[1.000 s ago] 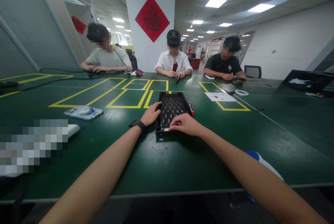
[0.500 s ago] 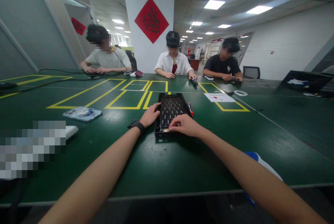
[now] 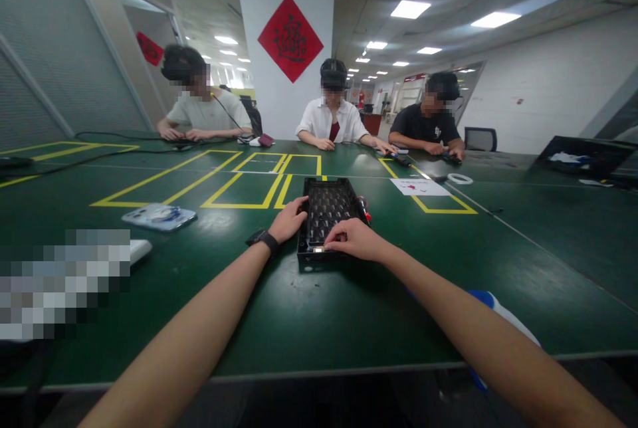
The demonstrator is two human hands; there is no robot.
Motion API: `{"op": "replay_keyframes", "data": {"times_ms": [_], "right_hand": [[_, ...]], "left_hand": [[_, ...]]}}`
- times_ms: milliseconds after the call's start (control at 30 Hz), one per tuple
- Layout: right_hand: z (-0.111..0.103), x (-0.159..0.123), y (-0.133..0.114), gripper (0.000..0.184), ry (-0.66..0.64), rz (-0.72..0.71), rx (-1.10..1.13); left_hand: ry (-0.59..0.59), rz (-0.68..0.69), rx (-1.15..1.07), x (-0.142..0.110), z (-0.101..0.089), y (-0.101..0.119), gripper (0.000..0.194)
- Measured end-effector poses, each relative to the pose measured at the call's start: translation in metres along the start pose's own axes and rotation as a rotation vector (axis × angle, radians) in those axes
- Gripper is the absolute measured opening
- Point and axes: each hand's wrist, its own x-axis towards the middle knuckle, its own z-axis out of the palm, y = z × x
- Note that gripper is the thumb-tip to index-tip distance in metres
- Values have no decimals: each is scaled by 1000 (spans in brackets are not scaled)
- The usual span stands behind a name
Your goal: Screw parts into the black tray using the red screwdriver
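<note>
A black rectangular plastic case (image 3: pixel 329 205) lies before me on the green table, with rows of shiny shapes inside it. My left hand (image 3: pixel 290 218) grips its left wall, fingers over the rim. At the near end, my right hand (image 3: pixel 351 236) is closed in a pinch, fingertips down at the case's inner edge. Whatever they pinch is hidden or too small to name. Just left of those fingertips sits a small pale piece (image 3: pixel 318 250). Something red (image 3: pixel 367 216) shows beside the case's right wall.
A phone (image 3: pixel 159 215) lies to the left, near a blurred-out white object (image 3: pixel 64 285). A printed sheet (image 3: pixel 419 187) and a white tape roll (image 3: pixel 459 179) are to the right. A blue-and-white object (image 3: pixel 503 315) is by my right forearm. Several people sit across the table (image 3: pixel 249 341).
My hands and the case hold nearly the same place. Across the table, the middle person's hand has moved right along with a dark tool.
</note>
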Motion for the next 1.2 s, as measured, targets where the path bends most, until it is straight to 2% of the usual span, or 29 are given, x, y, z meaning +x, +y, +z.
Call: {"op": "replay_keyframes", "data": {"times_ms": [133,233,300,400,467,600,733,800,967,1200], "right_hand": [[-3,0,-4,25,21,8,50],[-9,7,-1,25,134,73,34],[-15,17,5,21,193,127,-67],[-20,37,19,13,174,208,-268],[-19,49,28,9,145,249,-328],[-13,64,40,7,132,281,-321],[-9,68,36,8,125,258,-250],[-8,66,27,12,88,236,-139],[-7,60,2,16,-162,226,444],[-6,58,-2,30,-267,148,339]], "left_hand": [[-1,6,11,-1,-1,3,54],[7,3,22,-1,-1,3,54],[9,-6,27,0,0,3,54],[8,-18,32,0,0,2,55],[11,-21,33,0,0,1,55],[7,-22,34,0,-1,1,54],[-2,-23,37,0,-1,1,54],[-6,-27,36,0,-1,1,55],[-12,-28,36,-1,-2,3,54],[-6,-23,38,-1,-2,4,53]]}}
